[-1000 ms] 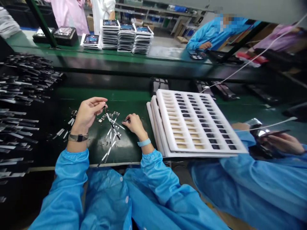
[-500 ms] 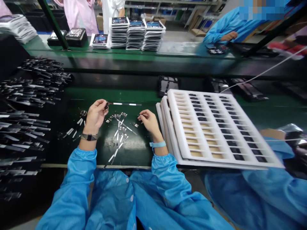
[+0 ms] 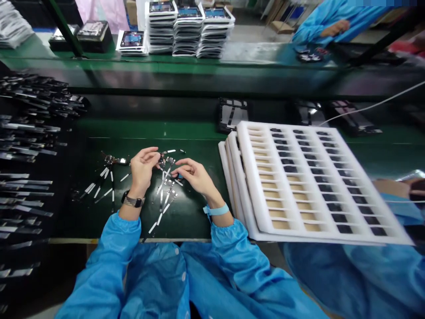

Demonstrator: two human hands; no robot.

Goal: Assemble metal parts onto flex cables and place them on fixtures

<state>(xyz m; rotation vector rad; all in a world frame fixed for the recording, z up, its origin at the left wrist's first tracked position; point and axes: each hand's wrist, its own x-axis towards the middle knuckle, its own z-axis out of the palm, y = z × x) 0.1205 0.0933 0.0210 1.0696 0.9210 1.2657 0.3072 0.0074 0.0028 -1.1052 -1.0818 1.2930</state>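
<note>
My left hand (image 3: 145, 166) is closed in a pinch on the small board end of a flex cable (image 3: 171, 151), whose thin strip with white patches sticks out to the right. Just right of it, my right hand (image 3: 196, 176) has its fingertips together by a small dark and blue piece; whether they grip it is hard to see. Several flex cables (image 3: 161, 208) lie crossed below and between both hands. Another bunch of flex cables (image 3: 108, 166) fans out on the green bench left of my left hand.
White foam trays (image 3: 254, 190) with slots, many holding dark parts, are stacked at right. Heaps of flex cables (image 3: 26, 133) line the left side. A dark framed device (image 3: 233, 114) lies behind the trays. Stacked panels (image 3: 189, 33) stand on the shelf; a co-worker's hand (image 3: 336, 29) is beyond.
My left hand has moved right with the flex cable, and my right hand has come left towards it. More cables lie at left. The view has shifted slightly.
</note>
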